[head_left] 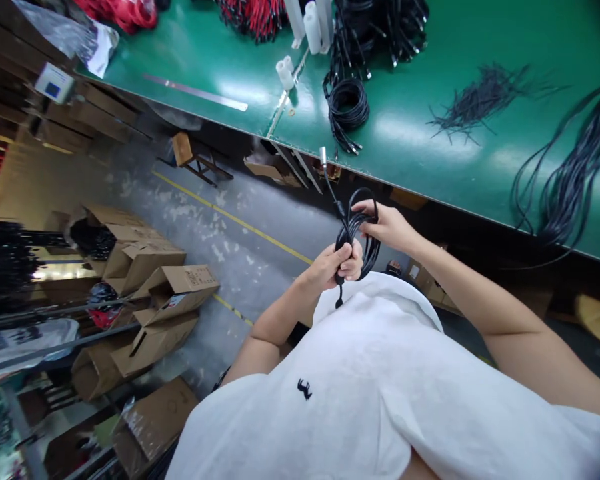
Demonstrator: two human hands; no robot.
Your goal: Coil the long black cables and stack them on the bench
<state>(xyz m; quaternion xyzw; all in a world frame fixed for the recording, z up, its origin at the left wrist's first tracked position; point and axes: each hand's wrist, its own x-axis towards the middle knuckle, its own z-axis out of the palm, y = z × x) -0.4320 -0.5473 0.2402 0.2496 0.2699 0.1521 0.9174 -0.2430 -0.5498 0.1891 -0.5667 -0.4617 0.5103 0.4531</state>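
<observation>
Clutching a coiled black cable (371, 255), the person's left hand (344, 262) shows in the head view in front of the white shirt (340, 373), fingers wrapped round the gathered strands with the thumb on top. The right hand (384, 222) has its fingers among the loops at the coil's upper side; how firmly they close cannot be told. The coil is held up off the near edge of the green table (410, 143). A silver plug (323, 157) points up from it on a short length of cable, and a dark end (339, 301) hangs below the left hand.

On the table, a tied coil (349, 107) lies near the edge, with white cylinders (312, 28) and a metal ruler (195, 92) to its left. Loose black strips (485, 97) and a bundle of long cables (573, 167) lie farther right. Cardboard boxes (145, 267) stand at the left, beyond the floor's yellow line (230, 217).
</observation>
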